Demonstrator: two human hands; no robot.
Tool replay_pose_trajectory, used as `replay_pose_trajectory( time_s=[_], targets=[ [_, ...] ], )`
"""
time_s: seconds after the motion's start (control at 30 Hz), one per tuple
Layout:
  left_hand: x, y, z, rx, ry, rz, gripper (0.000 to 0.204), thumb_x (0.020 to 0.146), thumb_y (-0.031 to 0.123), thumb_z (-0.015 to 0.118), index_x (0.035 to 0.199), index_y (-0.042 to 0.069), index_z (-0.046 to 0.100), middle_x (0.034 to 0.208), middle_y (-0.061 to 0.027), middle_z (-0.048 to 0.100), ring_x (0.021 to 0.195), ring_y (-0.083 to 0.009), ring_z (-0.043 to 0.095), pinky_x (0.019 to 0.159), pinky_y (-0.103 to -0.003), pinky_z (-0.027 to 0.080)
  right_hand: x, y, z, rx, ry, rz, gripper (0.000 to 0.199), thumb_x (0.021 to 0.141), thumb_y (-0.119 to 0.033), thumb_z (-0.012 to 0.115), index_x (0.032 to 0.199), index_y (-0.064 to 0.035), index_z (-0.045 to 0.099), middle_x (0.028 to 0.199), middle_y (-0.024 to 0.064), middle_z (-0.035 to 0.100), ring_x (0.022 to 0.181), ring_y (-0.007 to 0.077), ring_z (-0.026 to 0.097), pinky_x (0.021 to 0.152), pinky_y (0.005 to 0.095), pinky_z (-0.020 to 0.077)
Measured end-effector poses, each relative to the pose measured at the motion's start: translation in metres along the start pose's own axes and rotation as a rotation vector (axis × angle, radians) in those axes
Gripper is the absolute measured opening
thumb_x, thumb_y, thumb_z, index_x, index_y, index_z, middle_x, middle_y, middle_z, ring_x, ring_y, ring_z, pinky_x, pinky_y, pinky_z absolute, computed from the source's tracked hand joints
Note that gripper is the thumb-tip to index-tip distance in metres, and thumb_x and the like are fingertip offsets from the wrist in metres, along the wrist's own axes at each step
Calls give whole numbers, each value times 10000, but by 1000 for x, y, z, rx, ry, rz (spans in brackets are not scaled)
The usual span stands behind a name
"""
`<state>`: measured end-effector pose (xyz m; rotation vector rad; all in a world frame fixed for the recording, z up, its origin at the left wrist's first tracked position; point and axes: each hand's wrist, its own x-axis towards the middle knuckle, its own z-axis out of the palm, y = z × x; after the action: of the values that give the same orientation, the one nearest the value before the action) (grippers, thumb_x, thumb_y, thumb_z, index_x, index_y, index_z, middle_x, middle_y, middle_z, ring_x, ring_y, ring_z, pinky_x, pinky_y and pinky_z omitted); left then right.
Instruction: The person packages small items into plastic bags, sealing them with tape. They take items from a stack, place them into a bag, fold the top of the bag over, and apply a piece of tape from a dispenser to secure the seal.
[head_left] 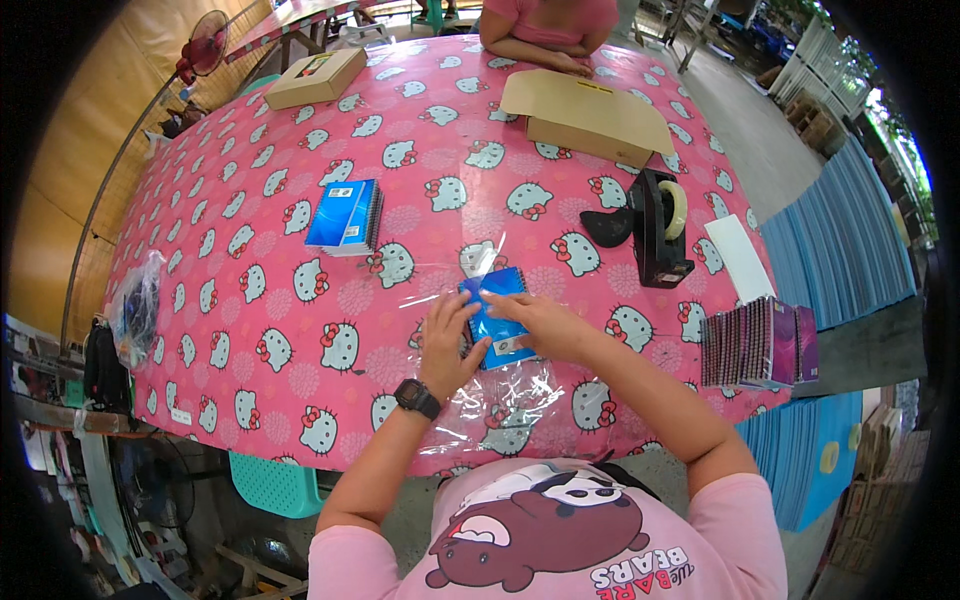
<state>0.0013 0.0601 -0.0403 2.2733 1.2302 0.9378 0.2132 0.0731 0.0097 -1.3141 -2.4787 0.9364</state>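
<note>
A small blue spiral notebook lies on a crinkled sheet of clear plastic film at the near middle of the table. My left hand, a dark watch on its wrist, rests along the notebook's left side with thumb and fingers apart. From the right, my right hand reaches over the cover, its fingers stretched toward the upper left corner and touching it. Part of the notebook is hidden beneath both hands. Farther off to the left sits a stack of similar blue spiral notebooks.
A black tape dispenser stands to the right, near purple spiral notebooks and a white strip. Cardboard boxes lie at the back, where another person leans on the pink patterned tablecloth. Blue stacks stand beyond the right edge.
</note>
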Motion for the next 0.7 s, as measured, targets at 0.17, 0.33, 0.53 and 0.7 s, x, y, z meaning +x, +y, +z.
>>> replay_pose_trajectory(
  time_s=[0.17, 0.33, 0.53, 0.7],
  targets=[
    [4, -15, 9, -26, -138, -31, 791, 852, 400, 556, 1438, 32, 173, 1500, -195, 140, 1397, -366, 77, 1101, -513, 67, -7, 16, -4, -22, 98, 33, 974, 683, -351, 761, 1450, -142, 198, 1493, 156, 204, 1385, 304, 192, 1031, 638, 169],
    [2, -18, 20, -139, -185, -25, 759, 902, 377, 469, 1452, 29, 78, 1512, -201, 67, 1408, -351, 1, 1091, -542, -6, 2, 21, 10, -52, 107, 56, 1102, 599, -469, 788, 1457, -144, 177, 1487, 167, 213, 1380, 313, 203, 1042, 623, 179],
    [9, -14, 14, -17, -292, -28, 702, 867, 418, 524, 1447, 155, 230, 1525, -78, 136, 1403, -364, 25, 1070, -605, 9, 8, 9, 19, -25, 148, 108, 1163, 571, -502, 789, 1466, -152, 135, 1488, 183, 198, 1384, 322, 181, 1043, 623, 178],
    [24, -1, 9, 66, -313, -95, 692, 778, 463, 620, 1390, 257, 372, 1518, -10, 187, 1389, -407, 39, 1040, -664, 20, 11, 16, 30, -19, 228, 89, 1221, 557, -520, 789, 1470, -137, 74, 1503, 181, 142, 1404, 310, 107, 1041, 619, 195]
  ],
)
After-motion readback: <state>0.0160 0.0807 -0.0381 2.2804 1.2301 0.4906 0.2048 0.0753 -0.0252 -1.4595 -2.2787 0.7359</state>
